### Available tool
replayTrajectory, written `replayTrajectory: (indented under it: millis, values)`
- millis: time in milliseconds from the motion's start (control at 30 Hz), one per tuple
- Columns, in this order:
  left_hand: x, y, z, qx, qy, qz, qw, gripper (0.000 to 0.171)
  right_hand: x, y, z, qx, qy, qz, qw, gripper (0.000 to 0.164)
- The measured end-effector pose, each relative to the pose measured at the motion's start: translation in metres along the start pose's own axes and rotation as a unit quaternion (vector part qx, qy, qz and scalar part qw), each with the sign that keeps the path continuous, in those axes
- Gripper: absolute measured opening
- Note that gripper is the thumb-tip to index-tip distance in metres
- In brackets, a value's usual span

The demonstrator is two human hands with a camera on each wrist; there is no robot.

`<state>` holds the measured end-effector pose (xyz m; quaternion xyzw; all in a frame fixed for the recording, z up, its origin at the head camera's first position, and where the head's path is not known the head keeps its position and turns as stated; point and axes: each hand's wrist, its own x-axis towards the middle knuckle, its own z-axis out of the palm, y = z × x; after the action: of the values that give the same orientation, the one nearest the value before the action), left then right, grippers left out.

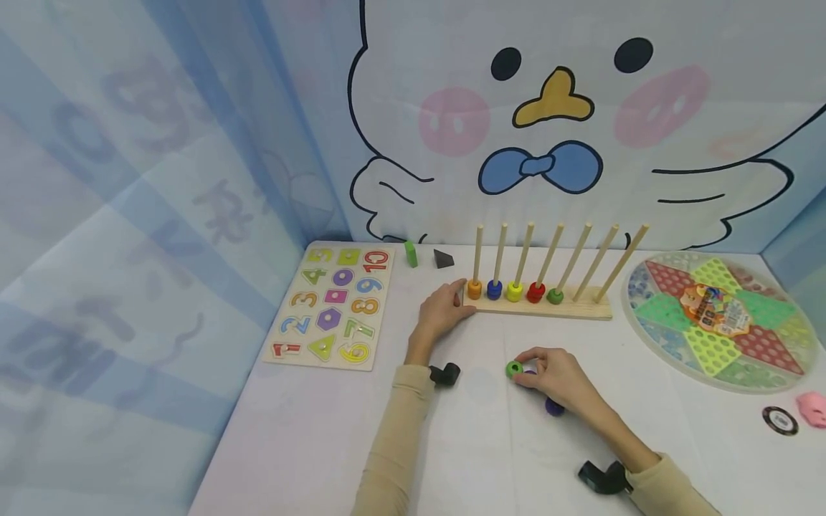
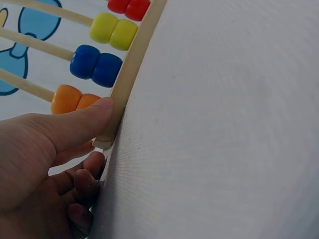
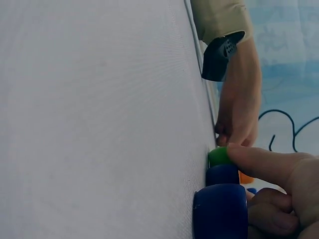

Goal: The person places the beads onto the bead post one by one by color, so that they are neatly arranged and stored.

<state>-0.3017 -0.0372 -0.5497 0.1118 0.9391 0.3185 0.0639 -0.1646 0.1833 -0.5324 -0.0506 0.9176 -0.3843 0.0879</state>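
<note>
My left hand [image 1: 442, 313] holds the left end of a wooden peg rack [image 1: 538, 308], with the thumb over the front of its base in the left wrist view. Orange [image 1: 474, 289], blue [image 1: 494, 289], yellow [image 1: 514, 291] and red beads [image 1: 535, 292] sit low on the pegs, and a green bead [image 1: 555, 296] is on the fifth. Nearer the front, my right hand [image 1: 560, 376] pinches another green bead [image 1: 513, 370] at the tabletop. Two dark blue beads [image 3: 221, 211] lie beside and under that hand, one partly hidden by its fingers in the head view.
On the left lies a number and shape puzzle board [image 1: 329, 308]. Green [image 1: 411, 254] and dark grey blocks [image 1: 443, 259] stand behind. A round checkers board [image 1: 719, 322] is at right, with a black-and-white disc [image 1: 780, 421] and a pink piece [image 1: 813, 408] below it.
</note>
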Motion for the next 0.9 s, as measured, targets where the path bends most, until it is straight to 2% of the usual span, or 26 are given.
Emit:
replayTrajectory:
  millis: [167, 300, 500, 600, 733, 900]
  values:
    - [0.001, 0.001, 0.001, 0.004, 0.006, 0.001, 1.0000, 0.066, 0.002, -0.007, -0.009, -0.003, 0.011, 0.009, 1.000, 0.037]
    - [0.002, 0.000, 0.002, 0.008, 0.007, 0.000, 0.9999, 0.067, 0.006, -0.019, -0.030, -0.007, 0.030, 0.005, 1.000, 0.043]
    - [0.000, -0.001, 0.001, 0.002, 0.003, 0.001, 1.0000, 0.066, 0.015, -0.045, -0.088, -0.005, 0.113, -0.039, 0.993, 0.045]
    - [0.000, -0.002, 0.001, -0.002, 0.003, 0.001, 1.0000, 0.067, 0.022, -0.060, -0.123, -0.006, 0.170, -0.051, 0.984, 0.048]
    - [0.000, -0.002, 0.000, -0.004, 0.003, 0.002, 1.0000, 0.067, 0.030, -0.075, -0.164, 0.004, 0.230, -0.048, 0.972, 0.055]
    - [0.000, -0.002, 0.001, -0.002, -0.001, 0.007, 1.0000, 0.066, 0.035, -0.080, -0.191, 0.022, 0.270, -0.055, 0.961, 0.053]
